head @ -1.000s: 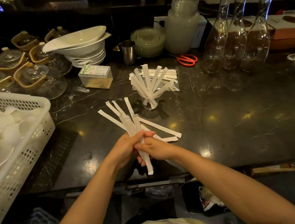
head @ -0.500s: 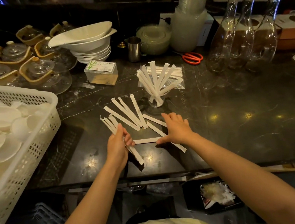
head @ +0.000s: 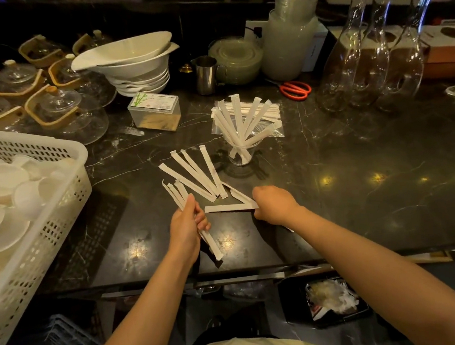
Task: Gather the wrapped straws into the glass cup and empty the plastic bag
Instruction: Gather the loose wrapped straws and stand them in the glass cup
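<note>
A small glass cup [head: 242, 156] stands mid-counter with several paper-wrapped straws fanned out of it. Behind it lies a clear plastic bag [head: 272, 111] that holds more wrapped straws. Several loose wrapped straws [head: 194, 175] lie flat on the dark counter in front of the cup. My left hand [head: 188, 225] is shut on a small bundle of wrapped straws [head: 213, 245] that sticks out above and below the fist. My right hand [head: 274, 205] is closed over the ends of two wrapped straws [head: 229, 207] lying on the counter.
A white basket [head: 48, 227] of white dishes sits at the left. Stacked white bowls [head: 133, 68], glass teapots [head: 52, 104], a clear toothpick box [head: 155, 111], a steel cup [head: 206, 74], red scissors [head: 296, 90] and glass carafes [head: 370, 60] line the back.
My hands have parted: the left kept the bundle and lowered it to the left. The right hand went to the counter and has closed its fingers over two loose straws there.
</note>
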Motion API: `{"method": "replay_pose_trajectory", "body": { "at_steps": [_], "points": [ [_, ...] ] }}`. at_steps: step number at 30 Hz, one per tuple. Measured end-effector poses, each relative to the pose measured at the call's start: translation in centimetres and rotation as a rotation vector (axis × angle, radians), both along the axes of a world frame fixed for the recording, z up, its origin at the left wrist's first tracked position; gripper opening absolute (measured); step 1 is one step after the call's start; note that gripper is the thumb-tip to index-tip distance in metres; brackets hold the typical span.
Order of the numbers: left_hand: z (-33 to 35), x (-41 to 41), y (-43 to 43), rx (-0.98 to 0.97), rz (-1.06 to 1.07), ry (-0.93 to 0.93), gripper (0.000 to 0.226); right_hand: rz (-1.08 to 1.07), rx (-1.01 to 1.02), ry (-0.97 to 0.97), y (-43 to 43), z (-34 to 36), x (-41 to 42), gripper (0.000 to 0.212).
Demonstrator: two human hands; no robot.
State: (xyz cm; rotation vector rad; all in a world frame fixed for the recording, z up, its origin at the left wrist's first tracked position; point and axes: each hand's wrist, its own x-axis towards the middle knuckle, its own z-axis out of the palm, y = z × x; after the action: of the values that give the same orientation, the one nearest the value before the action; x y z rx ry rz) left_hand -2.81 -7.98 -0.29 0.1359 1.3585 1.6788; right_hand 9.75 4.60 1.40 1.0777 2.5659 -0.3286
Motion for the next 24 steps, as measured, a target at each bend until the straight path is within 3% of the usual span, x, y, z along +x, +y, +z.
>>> {"method": "replay_pose_trajectory", "body": {
  "at_steps": [14, 21, 23, 24],
  "points": [
    [-0.6, 0.9, 0.3, -0.021, -0.026, 0.025, 0.037, 0.089, 0.160, -0.052, -1.0, -1.0, 2.1, 0.027],
    [0.0, 1.6, 0.9, -0.016, -0.036, 0.046, 0.033, -0.005, 0.057, 0.089, -0.7, 0.0, 3.8, 0.020],
    [0.2, 1.8, 1.1, -0.007, -0.027, 0.047, 0.029, -0.103, -0.068, 0.207, -0.5, 0.7, 3.9, 0.004],
    [0.4, 2.0, 1.3, 0.000, -0.027, 0.047, 0.025, -0.161, -0.165, 0.298, -0.5, 0.9, 3.8, 0.008]
  ]
}}
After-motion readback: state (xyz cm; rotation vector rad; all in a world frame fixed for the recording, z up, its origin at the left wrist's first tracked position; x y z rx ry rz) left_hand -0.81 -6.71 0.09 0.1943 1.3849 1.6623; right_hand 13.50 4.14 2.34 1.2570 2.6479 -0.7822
